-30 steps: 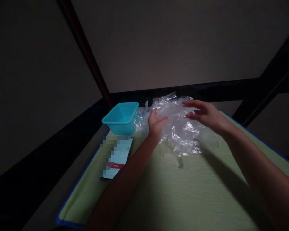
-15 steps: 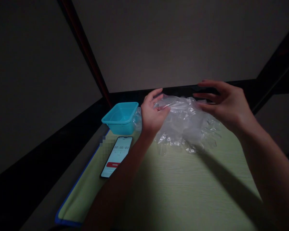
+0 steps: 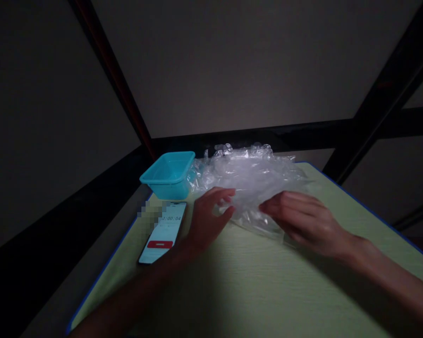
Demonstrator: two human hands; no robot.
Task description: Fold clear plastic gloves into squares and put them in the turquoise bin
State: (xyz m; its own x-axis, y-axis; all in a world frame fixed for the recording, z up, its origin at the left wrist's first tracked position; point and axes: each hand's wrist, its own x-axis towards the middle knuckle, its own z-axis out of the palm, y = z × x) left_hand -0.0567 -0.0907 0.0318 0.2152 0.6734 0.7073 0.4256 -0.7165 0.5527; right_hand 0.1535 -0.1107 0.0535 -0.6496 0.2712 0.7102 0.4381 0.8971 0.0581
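A crumpled heap of clear plastic (image 3: 255, 173) lies at the centre of the frame, spread across the far part of the tabletop (image 3: 254, 281), its surface wrinkled and shiny. Both hands are at its near side. The left hand (image 3: 209, 217), just left of centre, is partly open, thumb and fingers curved with a gap between them; its fingertips sit in front of the heap's near left edge, and whether they touch it I cannot tell. The right hand (image 3: 303, 219), right of centre, has its fingers drawn together to a point over the near right part of the plastic; whether a fold is pinched there is hidden.

Left of the heap, an open turquoise tub (image 3: 169, 188) stands upright, the plastic reaching up to its right side. Below the tub, a phone (image 3: 162, 234) lies face up, its lit screen showing digits ending in 00:04 and a red bar, partly pixelated. The tabletop is pale green with a blue edge (image 3: 102, 271); a dim wall (image 3: 250, 70) fills the top of the frame.
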